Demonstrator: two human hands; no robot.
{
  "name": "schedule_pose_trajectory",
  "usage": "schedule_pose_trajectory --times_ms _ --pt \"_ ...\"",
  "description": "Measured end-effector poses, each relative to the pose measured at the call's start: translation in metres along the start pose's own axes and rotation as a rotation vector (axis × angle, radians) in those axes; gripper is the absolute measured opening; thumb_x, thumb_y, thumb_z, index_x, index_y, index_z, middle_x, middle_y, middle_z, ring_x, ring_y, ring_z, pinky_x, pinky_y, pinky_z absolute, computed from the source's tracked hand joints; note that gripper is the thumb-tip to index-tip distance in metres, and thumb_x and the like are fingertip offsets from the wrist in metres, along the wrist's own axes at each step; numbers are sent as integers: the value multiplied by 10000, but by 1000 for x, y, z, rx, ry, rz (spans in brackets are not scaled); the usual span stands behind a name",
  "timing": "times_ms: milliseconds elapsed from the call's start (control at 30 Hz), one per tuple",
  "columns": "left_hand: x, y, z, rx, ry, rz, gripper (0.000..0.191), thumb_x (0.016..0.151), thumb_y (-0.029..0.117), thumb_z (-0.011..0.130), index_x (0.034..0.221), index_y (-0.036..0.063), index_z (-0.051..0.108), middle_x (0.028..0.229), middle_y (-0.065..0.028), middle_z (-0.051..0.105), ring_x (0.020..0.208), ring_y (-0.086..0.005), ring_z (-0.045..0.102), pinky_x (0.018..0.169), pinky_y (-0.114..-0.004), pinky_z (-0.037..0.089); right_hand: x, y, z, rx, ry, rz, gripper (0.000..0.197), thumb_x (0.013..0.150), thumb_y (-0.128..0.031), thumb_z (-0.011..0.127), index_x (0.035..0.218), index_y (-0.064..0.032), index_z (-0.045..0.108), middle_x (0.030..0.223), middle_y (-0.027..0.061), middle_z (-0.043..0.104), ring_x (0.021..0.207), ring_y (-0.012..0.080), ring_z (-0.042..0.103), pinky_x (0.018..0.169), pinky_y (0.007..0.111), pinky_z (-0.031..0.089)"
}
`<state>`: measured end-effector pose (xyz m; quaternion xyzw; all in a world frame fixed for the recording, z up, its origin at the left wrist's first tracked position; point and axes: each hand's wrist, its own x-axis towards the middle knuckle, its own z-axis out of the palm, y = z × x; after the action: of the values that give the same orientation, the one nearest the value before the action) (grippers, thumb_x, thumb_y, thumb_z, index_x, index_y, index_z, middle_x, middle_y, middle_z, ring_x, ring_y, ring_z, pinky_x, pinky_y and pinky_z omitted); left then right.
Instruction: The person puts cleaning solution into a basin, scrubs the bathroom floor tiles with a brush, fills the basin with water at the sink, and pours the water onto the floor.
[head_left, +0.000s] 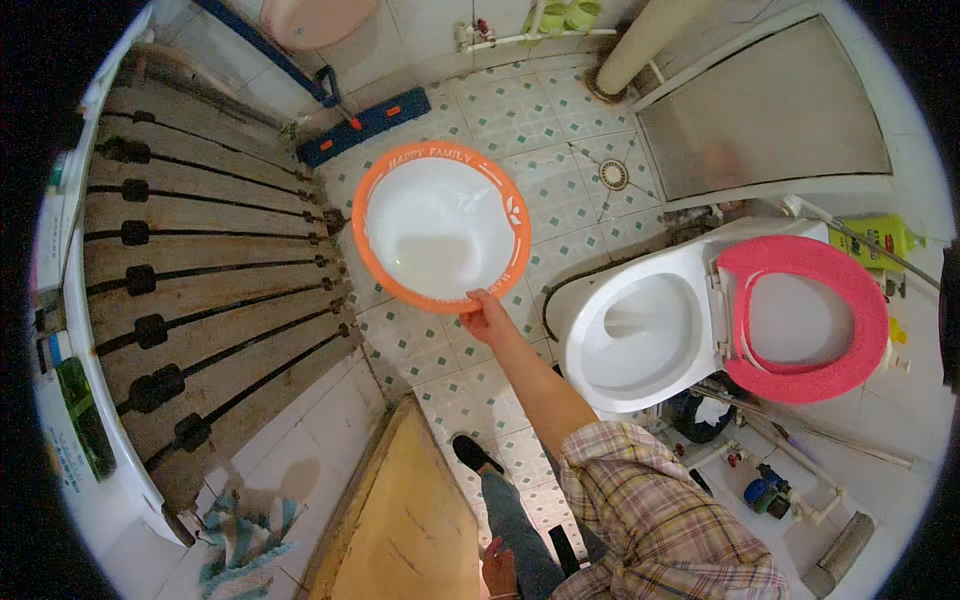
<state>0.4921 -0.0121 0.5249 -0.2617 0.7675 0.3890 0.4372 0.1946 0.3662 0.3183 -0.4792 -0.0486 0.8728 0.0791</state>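
My right hand (486, 319) grips the near rim of a round white basin (442, 214), thumb on top of the orange edge. White lettering and a leaf-like mark run around that rim. The basin is over the tiled floor; whether it rests on it or is lifted, I cannot tell. Inside is a greyish patch, perhaps shallow water or a reflection. My left hand (499, 568) hangs low beside my trouser leg, near a yellow door (409, 517), with no object showing in it.
A toilet (637, 341) with a raised pink-covered seat (870, 322) stands right. A flat mop (367, 124) lies beyond the basin, left of a floor drain (613, 174). Dark-barred shelving or a rack (217, 232) lines the left. A dark bin (701, 416) sits beside the toilet.
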Motion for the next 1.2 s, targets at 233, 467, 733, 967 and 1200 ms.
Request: schedule_pose_trajectory --times_ms 233,467,733,967,1200 --pt "6 -2 -2 82 -62 47 330 802 66 610 1117 -8 544 1107 -131 568 919 -182 570 789 -290 473 -81 24 -48 -98 121 61 143 756 -155 600 820 -103 483 733 28 514 571 136 493 468 237 422" --pt "-10 42 1 -139 -131 -19 396 783 117 670 1133 -6 533 1155 -130 541 992 -208 555 826 -309 472 -120 75 -102 -35 -16 279 111 769 -129 605 813 -123 503 737 -13 545 601 116 522 511 232 451" --pt "-12 49 19 -40 -96 8 421 777 111 665 1153 -9 518 1172 -136 531 1097 -250 502 922 -364 420 -36 50 -74 24 23 368 136 816 -190 566 833 -77 492 536 53 491 417 210 507 605 439 540" --pt "-13 28 21 10 22 -6 390 797 106 626 1160 2 528 1158 -139 544 1077 -247 514 895 -371 442 46 -28 24 81 -254 20 144 829 -172 488 702 -104 474 559 32 419 459 212 485 722 566 485" --pt "-2 -9 6 112 46 76 399 788 127 642 1155 13 537 1153 -137 548 1075 -249 516 881 -377 453 44 -125 105 292 -185 15 91 788 -169 488 792 -79 480 627 68 466 487 201 499 531 343 533"
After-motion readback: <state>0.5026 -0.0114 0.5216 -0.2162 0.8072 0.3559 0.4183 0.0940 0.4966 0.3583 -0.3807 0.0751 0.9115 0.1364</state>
